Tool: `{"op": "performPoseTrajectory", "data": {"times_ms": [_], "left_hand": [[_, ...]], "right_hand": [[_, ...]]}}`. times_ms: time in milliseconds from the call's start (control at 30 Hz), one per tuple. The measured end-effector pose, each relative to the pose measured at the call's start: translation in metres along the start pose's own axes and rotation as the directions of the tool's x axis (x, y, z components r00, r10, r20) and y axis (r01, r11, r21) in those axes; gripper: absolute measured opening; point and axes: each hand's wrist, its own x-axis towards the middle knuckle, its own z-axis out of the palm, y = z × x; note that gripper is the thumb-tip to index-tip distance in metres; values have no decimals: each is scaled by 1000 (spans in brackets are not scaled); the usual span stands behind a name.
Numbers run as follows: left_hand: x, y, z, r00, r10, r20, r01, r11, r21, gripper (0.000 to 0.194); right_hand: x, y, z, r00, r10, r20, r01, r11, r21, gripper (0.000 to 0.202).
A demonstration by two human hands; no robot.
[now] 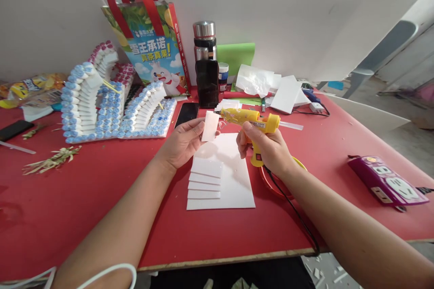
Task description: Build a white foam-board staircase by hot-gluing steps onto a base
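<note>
Glue gun [259, 128], yellow, is gripped in the right hand [269, 144], fingers closed round its handle. Nozzle lies beside a small white card [210, 126] pinched upright between left-hand [185, 142] thumb and fingers; whether they touch is hard to tell from here. Below, overlapping white strips [204, 178] rest on a white sheet [239, 176] on the red table [162, 230]. Black cord [298, 216] trails off the near edge.
</note>
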Motion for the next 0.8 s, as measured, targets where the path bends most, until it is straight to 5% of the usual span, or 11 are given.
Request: {"op": "performPoseTrajectory", "data": {"times_ms": [800], "left_hand": [[0,-1,-3,998,10,61,-11,1000,18,25]], "right_hand": [[-2,2,2,1000,19,-20,-20,999,-32,52]]}}
